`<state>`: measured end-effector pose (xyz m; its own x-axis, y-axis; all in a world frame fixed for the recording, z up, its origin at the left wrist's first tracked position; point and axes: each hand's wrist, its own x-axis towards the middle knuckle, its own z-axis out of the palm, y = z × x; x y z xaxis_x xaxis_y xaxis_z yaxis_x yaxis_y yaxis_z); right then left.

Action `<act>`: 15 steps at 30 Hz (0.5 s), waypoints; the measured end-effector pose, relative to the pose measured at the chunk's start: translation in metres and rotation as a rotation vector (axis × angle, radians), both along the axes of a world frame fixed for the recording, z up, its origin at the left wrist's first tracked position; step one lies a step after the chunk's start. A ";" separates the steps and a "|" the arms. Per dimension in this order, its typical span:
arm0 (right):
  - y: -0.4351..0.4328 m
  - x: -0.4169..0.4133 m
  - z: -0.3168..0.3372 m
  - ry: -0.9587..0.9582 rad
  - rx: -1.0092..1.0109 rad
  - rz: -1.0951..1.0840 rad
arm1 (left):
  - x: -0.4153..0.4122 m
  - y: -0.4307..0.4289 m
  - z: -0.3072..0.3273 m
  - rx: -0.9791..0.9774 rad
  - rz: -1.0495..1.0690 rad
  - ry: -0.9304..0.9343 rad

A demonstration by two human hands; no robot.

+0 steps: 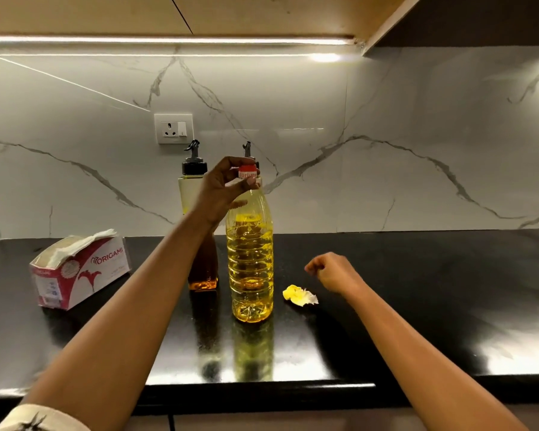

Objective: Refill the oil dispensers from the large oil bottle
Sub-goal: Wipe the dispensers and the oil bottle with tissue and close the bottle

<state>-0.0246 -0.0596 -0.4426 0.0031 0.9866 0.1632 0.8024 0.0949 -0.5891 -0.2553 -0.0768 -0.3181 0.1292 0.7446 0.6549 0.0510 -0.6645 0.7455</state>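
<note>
Left hand [221, 194] pinches red cap [248, 173] atop large oil bottle [250, 259]; right hand [333, 273] loosely curled, empty; unbraced bottle may tip.

Two bare forearms are reaching from the near side toward the far side. The left hand [227, 189] is lifting high at centre, thumb and fingertips pinching a red cap [248, 172]. The right hand [332, 272] is hovering lower, further right, fingers loosely curled, holding nothing. A pale sleeve [41, 418] is showing at near left.
</note>
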 end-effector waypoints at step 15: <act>0.042 0.011 -0.014 -0.533 -0.073 0.024 | 0.000 0.016 -0.021 0.148 0.131 0.241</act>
<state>-0.0133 -0.0181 -0.4570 -0.0838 0.9942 0.0672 0.9902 0.0906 -0.1061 -0.2551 -0.0603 -0.3392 0.2035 0.6643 0.7192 0.3071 -0.7409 0.5973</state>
